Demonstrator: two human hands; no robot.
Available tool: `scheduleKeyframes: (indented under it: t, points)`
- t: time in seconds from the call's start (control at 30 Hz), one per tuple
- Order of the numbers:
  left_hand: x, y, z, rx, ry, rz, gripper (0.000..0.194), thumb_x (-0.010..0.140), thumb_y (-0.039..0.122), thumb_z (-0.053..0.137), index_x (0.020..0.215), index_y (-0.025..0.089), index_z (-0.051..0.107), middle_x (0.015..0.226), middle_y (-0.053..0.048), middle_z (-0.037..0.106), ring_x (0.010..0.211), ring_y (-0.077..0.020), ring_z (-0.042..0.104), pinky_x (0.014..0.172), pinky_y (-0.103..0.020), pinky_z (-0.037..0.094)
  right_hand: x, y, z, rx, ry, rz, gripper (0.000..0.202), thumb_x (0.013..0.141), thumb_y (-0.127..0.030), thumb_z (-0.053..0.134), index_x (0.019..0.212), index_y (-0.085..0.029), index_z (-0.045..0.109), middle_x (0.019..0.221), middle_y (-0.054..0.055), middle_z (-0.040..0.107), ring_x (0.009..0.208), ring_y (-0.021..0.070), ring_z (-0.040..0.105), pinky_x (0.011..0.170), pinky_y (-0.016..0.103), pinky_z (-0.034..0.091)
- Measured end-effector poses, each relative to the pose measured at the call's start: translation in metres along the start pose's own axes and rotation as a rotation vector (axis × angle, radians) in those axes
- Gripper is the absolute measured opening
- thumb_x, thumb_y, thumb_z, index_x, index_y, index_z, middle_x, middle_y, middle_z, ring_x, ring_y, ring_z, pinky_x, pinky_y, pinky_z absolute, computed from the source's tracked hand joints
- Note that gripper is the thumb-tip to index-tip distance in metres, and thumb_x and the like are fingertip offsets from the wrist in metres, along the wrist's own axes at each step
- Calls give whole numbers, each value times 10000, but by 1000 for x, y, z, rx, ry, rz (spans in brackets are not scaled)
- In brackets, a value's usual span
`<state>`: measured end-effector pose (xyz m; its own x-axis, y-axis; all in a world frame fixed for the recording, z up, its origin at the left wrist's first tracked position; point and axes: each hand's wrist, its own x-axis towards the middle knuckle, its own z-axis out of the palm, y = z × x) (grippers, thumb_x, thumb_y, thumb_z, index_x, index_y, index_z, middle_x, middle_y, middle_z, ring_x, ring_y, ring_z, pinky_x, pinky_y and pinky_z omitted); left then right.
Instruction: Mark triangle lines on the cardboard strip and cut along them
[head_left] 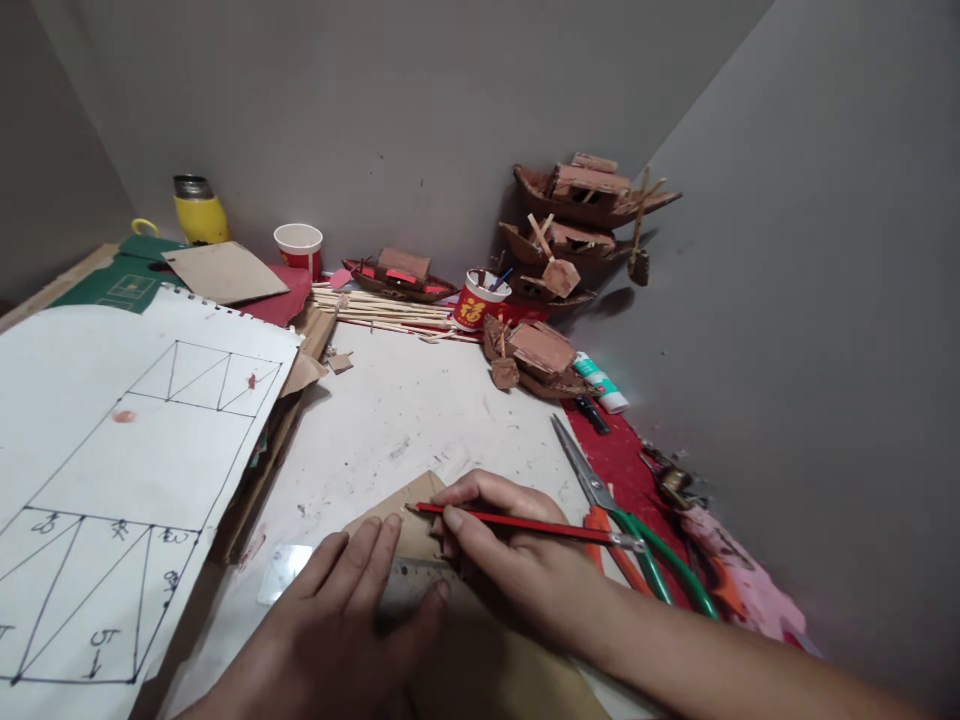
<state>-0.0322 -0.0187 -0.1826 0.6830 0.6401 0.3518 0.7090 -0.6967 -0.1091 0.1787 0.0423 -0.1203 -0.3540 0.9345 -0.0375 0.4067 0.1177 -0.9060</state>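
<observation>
My right hand [510, 545] grips a red pencil [517, 522] between thumb and fingers, its tip just above a piece of brown cardboard [420, 496]. My left hand [352, 590] lies flat with fingers stretched out, pressing a clear ruler [412, 572] onto the cardboard. One end of the ruler sticks out left of that hand. Both hands hide part of the ruler and the cardboard. Right of my right hand lie large scissors [592, 485] with green and orange handles, partly covered by my wrist and the pencil.
On the left, a paper drawing [150, 460] rests on stacked boards. Along the back are a yellow bottle [201, 215], a paper cup [298, 250], thin wooden sticks [390, 308] and a red cup [480, 300]. Several brown model boats [544, 350] stand near the right wall, beside a glue tube [600, 382].
</observation>
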Motion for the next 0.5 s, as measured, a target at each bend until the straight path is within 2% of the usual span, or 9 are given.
scheduleKeyframes:
  t: [0.17, 0.33, 0.5]
  points:
    - [3, 0, -2, 20, -7, 26, 649, 895, 568, 561, 1469, 340, 361, 1390, -158, 550, 1269, -345, 495, 1022, -436, 319, 2, -3, 2, -41, -20, -87, 163, 915, -220, 524, 898, -194, 683, 764, 6, 686, 711, 140, 636, 595, 235, 494]
    - [6, 0, -4, -1, 26, 20, 543, 920, 502, 554, 1423, 338, 428, 1356, -139, 582, 1244, -329, 504, 1033, -425, 286, 4, -4, 5, -79, -25, -129, 178, 926, -198, 515, 921, -190, 693, 792, 7, 705, 726, 138, 657, 631, 238, 512]
    - [7, -1, -4, -15, 20, 20, 504, 922, 479, 561, 1396, 342, 459, 1342, -127, 591, 1233, -324, 500, 1030, -429, 291, 5, 2, 5, -87, -64, -120, 179, 954, -219, 511, 969, -196, 688, 797, 8, 704, 734, 139, 662, 577, 224, 491]
